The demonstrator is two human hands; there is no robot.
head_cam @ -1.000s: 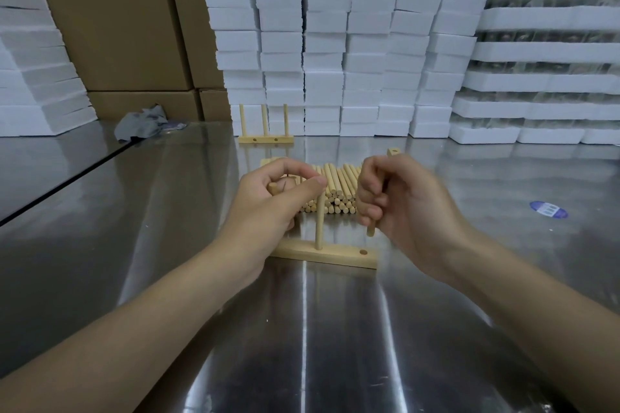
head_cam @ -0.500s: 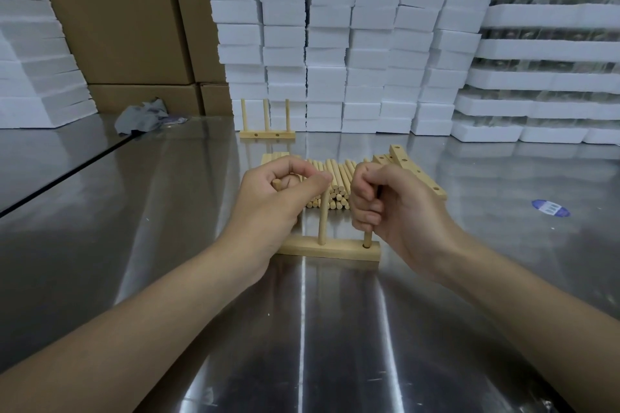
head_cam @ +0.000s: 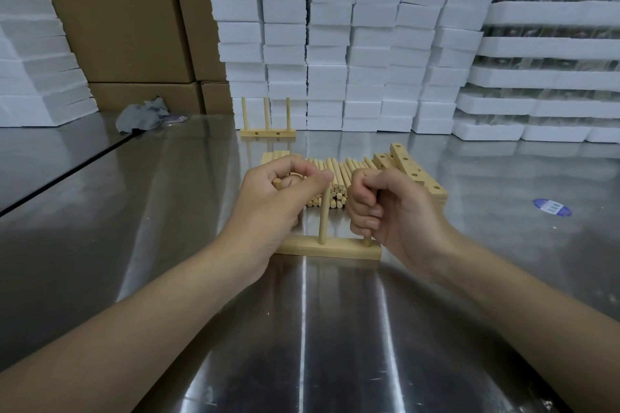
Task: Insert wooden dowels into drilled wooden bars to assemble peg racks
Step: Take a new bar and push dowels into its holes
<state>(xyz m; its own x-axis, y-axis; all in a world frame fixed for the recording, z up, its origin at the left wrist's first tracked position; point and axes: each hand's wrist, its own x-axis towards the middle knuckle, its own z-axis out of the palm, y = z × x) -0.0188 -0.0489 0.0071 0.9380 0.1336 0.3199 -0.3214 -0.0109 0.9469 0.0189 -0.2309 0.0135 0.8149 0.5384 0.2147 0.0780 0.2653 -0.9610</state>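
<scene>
A: Your bar (head_cam: 332, 250) lies flat on the steel table (head_cam: 167, 245) straight ahead of you, long side across. The middle dowel (head_cam: 323, 218) stands upright in its hole, with neither hand on it.

B: Your right hand (head_cam: 385, 211) is fisted round the right dowel (head_cam: 367, 241) at the three o'clock end, with its foot at the hole. Your left hand (head_cam: 278, 198) is curled round the left dowel (head_cam: 277, 183) at the nine o'clock end. Only that peg's top pokes out above your thumb, so I cannot tell whether its foot is seated.

A: These pegs look light, stiff and smooth, so I judge they would slide through a loose fist. Grip low on the shaft, close to the bar, and push straight down. A high hold lets the peg lean and bind in the hole.

B: The bar looks light as well and would likely skate on that shiny steel. Press evenly on both ends to pin it.

A: Your spares are close. The loose dowels (head_cam: 335, 178) are piled at twelve o'clock beyond the bar, and the drilled bars (head_cam: 412, 171) are stacked at one o'clock. A finished rack (head_cam: 267, 124) stands farther back at eleven.
</scene>
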